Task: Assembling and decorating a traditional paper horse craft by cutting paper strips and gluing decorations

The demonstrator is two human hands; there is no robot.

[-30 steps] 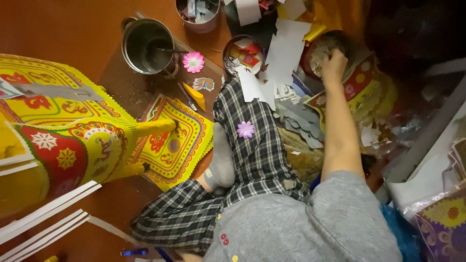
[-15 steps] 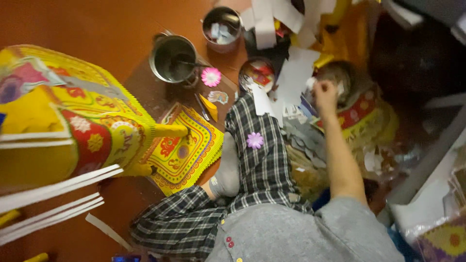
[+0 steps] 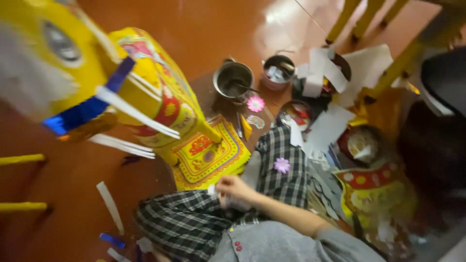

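The person is sitting on a red-brown floor (image 3: 204, 29) with legs in black-and-white checked trousers (image 3: 281, 174) stretched out, and those trousers serve as the landmark here. The right hand (image 3: 234, 189) is hovering just above the near thigh, beside the knee, with its fingers curled together around something small and pale; the frame is too blurred to say what it is or how tightly the fingers are closing. The left hand is not appearing in the view.

A purple paper flower (image 3: 281, 165) is lying on the trousers, just beyond the right hand. A yellow patterned paper panel (image 3: 206, 157) with red ornament is lying flat on the floor, touching the left edge of the trousers, and a large yellow decorated paper figure (image 3: 145, 97) is rising above it, farther left. Beyond the foot end of the trousers, a pink paper flower (image 3: 256, 104) is lying on the floor, with a steel pot (image 3: 233, 80) behind it and a smaller metal can (image 3: 278, 72) to the pot's right. White paper sheets (image 3: 327, 127) are lying scattered to the right of the trousers. Loose white paper strips (image 3: 110, 206) are lying on the floor to their left.
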